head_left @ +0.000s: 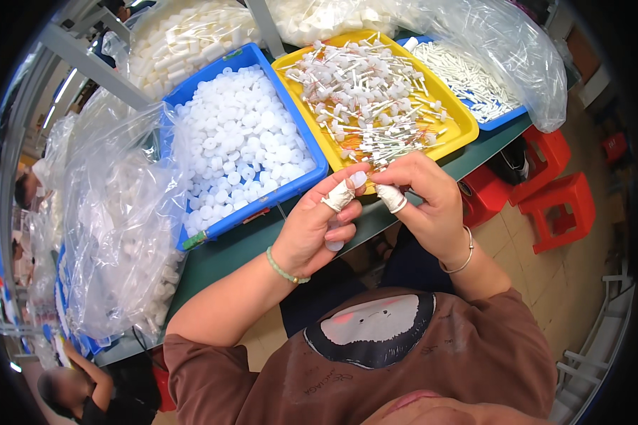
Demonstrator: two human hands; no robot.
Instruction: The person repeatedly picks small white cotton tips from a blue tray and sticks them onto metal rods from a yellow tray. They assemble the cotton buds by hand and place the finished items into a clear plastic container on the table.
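Between the thumb and index finger of my left hand point(306, 230) is a small translucent white plastic disc point(359, 178). More pieces of the same kind point(334, 246) are tucked under its curled lower fingers. Close beside it, my right hand point(430, 202) is closed in a pinch facing the disc; what its fingertips hold is too small to make out. Both thumbs are wrapped in white tape. The hands are over the near edge of a yellow tray point(466, 136), which holds many thin white sticks with discs on them point(393, 142) and fine reddish strands.
To the left, a blue tray point(262, 200) is heaped with loose discs point(244, 134). A second blue tray point(505, 120) holds white sticks point(468, 78). Clear plastic bags point(120, 234) of white parts surround them on the green table point(216, 265). Red stools point(563, 212) stand at right.
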